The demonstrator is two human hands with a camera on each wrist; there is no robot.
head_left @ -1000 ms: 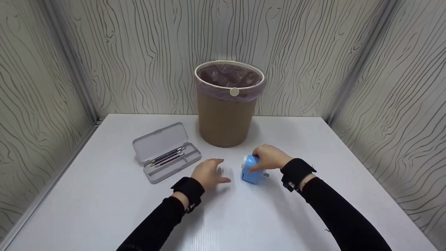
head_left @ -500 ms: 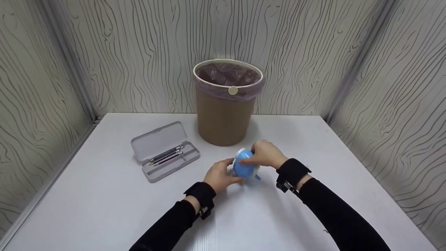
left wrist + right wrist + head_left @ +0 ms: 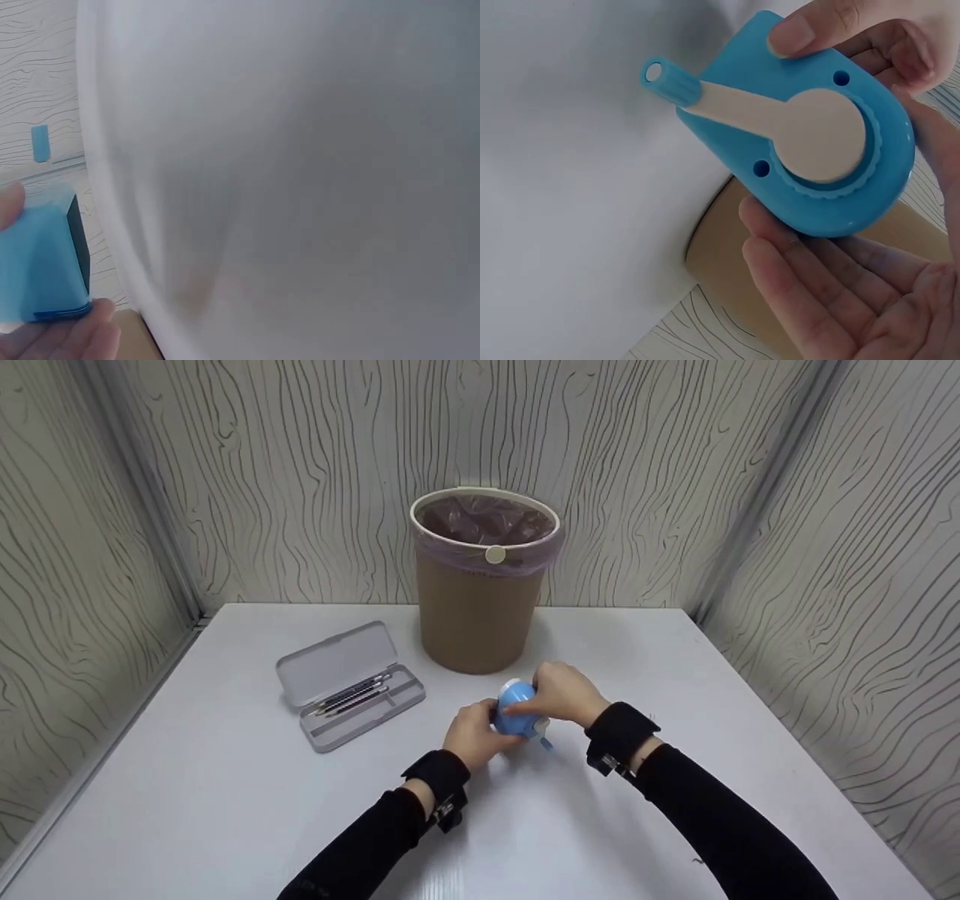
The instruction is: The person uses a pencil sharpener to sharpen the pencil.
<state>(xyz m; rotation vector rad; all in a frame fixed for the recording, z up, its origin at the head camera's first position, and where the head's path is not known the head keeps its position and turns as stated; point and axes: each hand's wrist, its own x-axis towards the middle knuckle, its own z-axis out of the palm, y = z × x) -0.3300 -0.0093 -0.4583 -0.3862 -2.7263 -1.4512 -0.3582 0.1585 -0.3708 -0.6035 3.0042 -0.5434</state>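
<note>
A blue hand-crank pencil sharpener is held between both hands, tilted, over the middle of the white table. My left hand grips its lower left side, thumb toward me and fingers on the far side. From the right, my right hand holds it with the thumb across its near face. In the right wrist view the sharpener's rounded body shows a white crank arm with a ribbed blue knob. The left wrist view shows the sharpener's blue casing with a dark panel, beside the fingers.
Left of the hands lies an open grey pencil case holding several pencils. Behind the hands stands a brown bin with a pale rim and a purple liner bag. Wood-patterned walls enclose the white table at the back and sides.
My left hand has moved right and taken hold of the sharpener. The sharpener has tilted and shifted left in my right hand. The case and bin have stayed in place.
</note>
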